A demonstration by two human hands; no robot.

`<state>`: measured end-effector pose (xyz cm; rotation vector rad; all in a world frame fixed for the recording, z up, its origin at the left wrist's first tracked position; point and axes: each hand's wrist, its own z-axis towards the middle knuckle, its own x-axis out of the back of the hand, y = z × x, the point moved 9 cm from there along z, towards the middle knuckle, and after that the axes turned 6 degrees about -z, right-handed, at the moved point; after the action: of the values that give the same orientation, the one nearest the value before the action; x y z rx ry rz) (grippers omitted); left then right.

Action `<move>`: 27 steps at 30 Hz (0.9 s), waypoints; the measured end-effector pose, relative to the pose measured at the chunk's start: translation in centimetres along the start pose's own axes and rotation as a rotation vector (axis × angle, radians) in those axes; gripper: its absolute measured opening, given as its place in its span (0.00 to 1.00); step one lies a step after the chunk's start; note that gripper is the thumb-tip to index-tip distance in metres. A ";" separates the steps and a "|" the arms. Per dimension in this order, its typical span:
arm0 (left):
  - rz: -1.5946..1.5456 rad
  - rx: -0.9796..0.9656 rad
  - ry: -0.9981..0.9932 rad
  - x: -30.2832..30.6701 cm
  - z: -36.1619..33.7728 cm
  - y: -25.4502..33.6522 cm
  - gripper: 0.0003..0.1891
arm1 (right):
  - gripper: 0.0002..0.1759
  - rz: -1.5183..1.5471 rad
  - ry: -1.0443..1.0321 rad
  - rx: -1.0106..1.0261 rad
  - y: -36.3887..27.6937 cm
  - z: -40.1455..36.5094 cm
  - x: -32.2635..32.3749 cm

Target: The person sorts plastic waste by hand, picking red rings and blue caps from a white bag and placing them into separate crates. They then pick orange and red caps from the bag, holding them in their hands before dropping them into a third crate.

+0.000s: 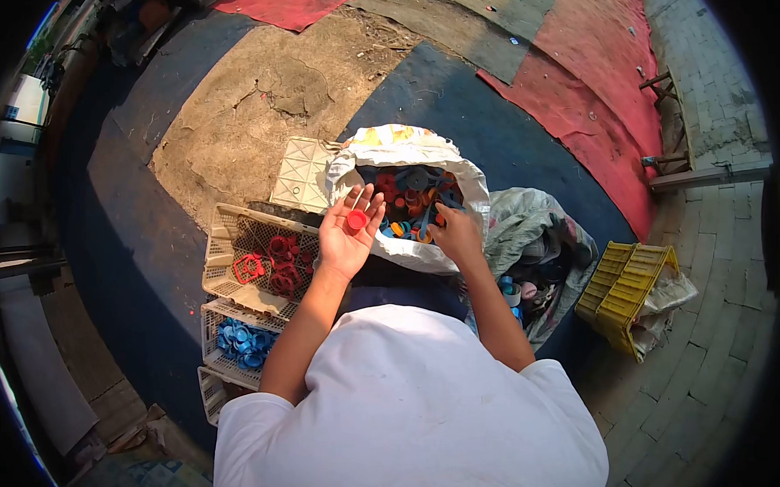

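Observation:
My left hand is palm up above the near left rim of the sack, with a red bottle cap resting on its fingers. Inside the white woven sack lies a mix of red, orange, blue and dark plastic caps. My right hand reaches over the sack's right side, its thumb and forefinger apart close to the caps. Whether those fingertips touch a piece cannot be made out.
At my left, a cream crate contains red plastic pieces; a second crate contains blue ones. To my right are a greyish sack of mixed items and a yellow crate. Dark mats cover part of the ground.

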<state>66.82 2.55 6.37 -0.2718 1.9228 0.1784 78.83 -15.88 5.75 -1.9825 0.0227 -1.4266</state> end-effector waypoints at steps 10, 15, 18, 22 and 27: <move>-0.031 -0.024 0.015 0.8 -0.6 3.6 0.19 | 0.16 -0.156 -0.124 0.078 -3.8 8.7 -10.5; 0.008 -0.015 0.030 0.4 -0.6 3.6 0.19 | 0.13 -0.363 -0.126 0.192 -4.1 12.7 -16.0; 0.008 0.012 0.014 0.1 -0.7 3.6 0.19 | 0.13 -0.498 -0.226 0.188 -4.6 13.4 -17.5; 0.002 0.011 0.012 0.3 -0.4 3.9 0.19 | 0.13 -0.453 -0.182 0.143 -4.5 13.1 -16.5; -0.014 0.015 0.001 0.2 0.4 4.4 0.18 | 0.13 -0.121 -0.181 0.042 -4.4 12.2 -14.0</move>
<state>65.90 6.90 6.02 -0.2749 1.9222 0.1545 81.94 -0.87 -5.53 -2.1005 -0.2091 -1.3047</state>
